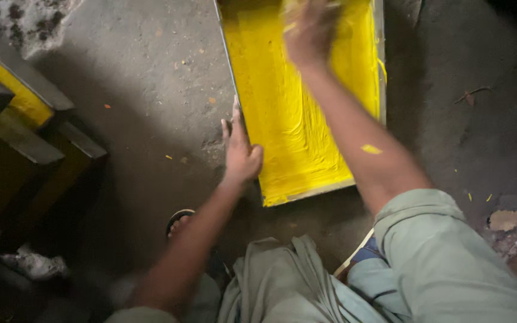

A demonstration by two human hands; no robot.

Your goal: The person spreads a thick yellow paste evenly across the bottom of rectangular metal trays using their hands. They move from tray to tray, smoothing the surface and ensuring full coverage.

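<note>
Head view shows the concrete floor (151, 78) with the yellow-painted panel (294, 137) lying flat in front of my knees. Most of its face looks already covered in wet yellow. My right hand (309, 30) is blurred at the far end; I cannot tell its grip. My left hand (240, 155) presses open on the near left edge.

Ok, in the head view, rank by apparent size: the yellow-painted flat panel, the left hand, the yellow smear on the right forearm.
1. Yellow-painted flat panel, partly cut off at the top.
2. Left hand, resting on the panel's left edge.
3. Yellow paint smear on the right forearm, clearly smallest.
</note>
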